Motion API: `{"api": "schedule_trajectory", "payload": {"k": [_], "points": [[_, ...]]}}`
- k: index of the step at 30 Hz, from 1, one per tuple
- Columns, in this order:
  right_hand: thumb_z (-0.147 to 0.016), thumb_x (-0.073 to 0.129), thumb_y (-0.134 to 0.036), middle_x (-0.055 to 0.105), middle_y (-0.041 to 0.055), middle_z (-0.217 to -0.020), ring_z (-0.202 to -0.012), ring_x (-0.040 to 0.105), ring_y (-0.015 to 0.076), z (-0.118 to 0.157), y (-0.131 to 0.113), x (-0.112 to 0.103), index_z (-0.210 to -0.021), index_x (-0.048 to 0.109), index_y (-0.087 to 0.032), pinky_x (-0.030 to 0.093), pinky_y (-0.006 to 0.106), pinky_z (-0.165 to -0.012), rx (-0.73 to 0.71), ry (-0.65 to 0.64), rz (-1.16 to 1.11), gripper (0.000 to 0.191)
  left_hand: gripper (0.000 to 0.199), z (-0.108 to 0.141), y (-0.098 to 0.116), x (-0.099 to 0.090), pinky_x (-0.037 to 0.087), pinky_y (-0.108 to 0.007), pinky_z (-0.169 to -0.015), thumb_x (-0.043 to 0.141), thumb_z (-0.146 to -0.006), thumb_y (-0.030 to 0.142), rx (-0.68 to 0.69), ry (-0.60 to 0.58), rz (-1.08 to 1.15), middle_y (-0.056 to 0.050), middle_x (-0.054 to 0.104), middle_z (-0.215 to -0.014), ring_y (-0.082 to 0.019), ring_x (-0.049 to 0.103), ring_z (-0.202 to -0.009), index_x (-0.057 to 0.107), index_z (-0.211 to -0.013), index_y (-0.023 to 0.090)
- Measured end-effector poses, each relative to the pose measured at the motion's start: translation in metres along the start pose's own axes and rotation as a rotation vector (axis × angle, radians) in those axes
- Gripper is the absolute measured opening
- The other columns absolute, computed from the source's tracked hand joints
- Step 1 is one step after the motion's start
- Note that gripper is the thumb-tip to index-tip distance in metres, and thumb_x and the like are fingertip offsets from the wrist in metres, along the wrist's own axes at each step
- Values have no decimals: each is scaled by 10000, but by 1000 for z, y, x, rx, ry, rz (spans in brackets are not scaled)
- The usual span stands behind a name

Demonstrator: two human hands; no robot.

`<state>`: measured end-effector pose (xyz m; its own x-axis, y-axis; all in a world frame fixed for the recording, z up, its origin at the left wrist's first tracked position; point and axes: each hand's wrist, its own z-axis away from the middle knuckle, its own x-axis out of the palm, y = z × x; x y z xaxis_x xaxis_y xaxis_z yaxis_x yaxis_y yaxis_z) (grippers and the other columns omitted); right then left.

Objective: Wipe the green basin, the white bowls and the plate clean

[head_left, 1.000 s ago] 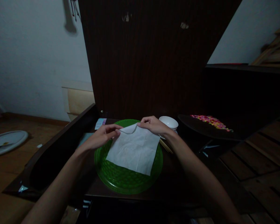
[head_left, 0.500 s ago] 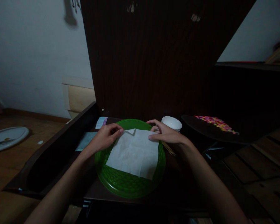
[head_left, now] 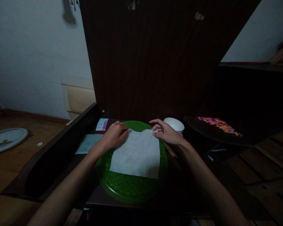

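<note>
A white paper napkin (head_left: 136,153) is spread over a round green tray (head_left: 129,190) with a patterned surface. My left hand (head_left: 116,135) pinches the napkin's far left corner, its fingers closed. At the far right corner, my right hand (head_left: 163,131) grips the napkin between thumb and fingers, with the index finger stretched out. The far edge sags a little between both hands. The near edge lies over the tray; whether it touches cannot be made out.
White bowls (head_left: 174,124) stand behind my right hand, with thin wooden sticks (head_left: 171,149) nearby. Left of the tray lie a pale blue sheet (head_left: 87,143) and a small printed card (head_left: 102,124). Colourful small pieces (head_left: 219,125) lie on a dark surface at right. A white oval tray (head_left: 21,134) rests far left.
The folded-over far left corner of the napkin has been opened out and both far corners are now held. My left hand has moved slightly right, and the napkin's far edge is drawn up.
</note>
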<state>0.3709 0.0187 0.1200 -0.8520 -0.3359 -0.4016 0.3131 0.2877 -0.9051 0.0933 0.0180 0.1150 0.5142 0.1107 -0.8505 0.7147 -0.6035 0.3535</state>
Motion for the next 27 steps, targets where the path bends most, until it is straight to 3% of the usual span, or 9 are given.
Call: {"api": "schedule_trajectory", "payload": {"k": [8, 13, 20, 27], "points": [[-729, 672, -245, 651, 3, -834, -647, 562, 130, -7, -3, 3, -1114, 528, -203, 463, 281, -619, -156, 286, 106, 413, 303, 10, -14, -14, 498, -315, -732, 558, -901, 415, -131, 218, 264, -68, 773, -939, -212, 675, -804, 750, -894, 180], [-792, 676, -258, 685, 16, -836, -718, 614, 162, 16, -24, 14, -1159, 528, -219, 456, 288, -619, -255, 356, 189, 397, 285, 33, -7, -28, 490, -300, -707, 608, -893, 438, -89, 261, 401, -53, 749, -905, -202, 663, -834, 744, -891, 188], [-855, 632, -187, 716, 30, -878, -795, 666, 178, 66, -32, 25, -1127, 607, -230, 512, 327, -742, -301, 173, 358, 276, 155, 75, 11, -37, 504, -337, -838, 615, -923, 279, 86, 120, 451, -47, 734, -923, -193, 648, -907, 752, -896, 210], [-877, 604, -143, 698, 37, -878, -840, 649, 182, 84, -26, 29, -1042, 654, -223, 507, 342, -787, -334, -13, 512, 190, 170, 95, 16, -27, 492, -358, -867, 558, -951, 202, 208, -72, 447, -56, 716, -959, -192, 625, -945, 728, -950, 211]]}}
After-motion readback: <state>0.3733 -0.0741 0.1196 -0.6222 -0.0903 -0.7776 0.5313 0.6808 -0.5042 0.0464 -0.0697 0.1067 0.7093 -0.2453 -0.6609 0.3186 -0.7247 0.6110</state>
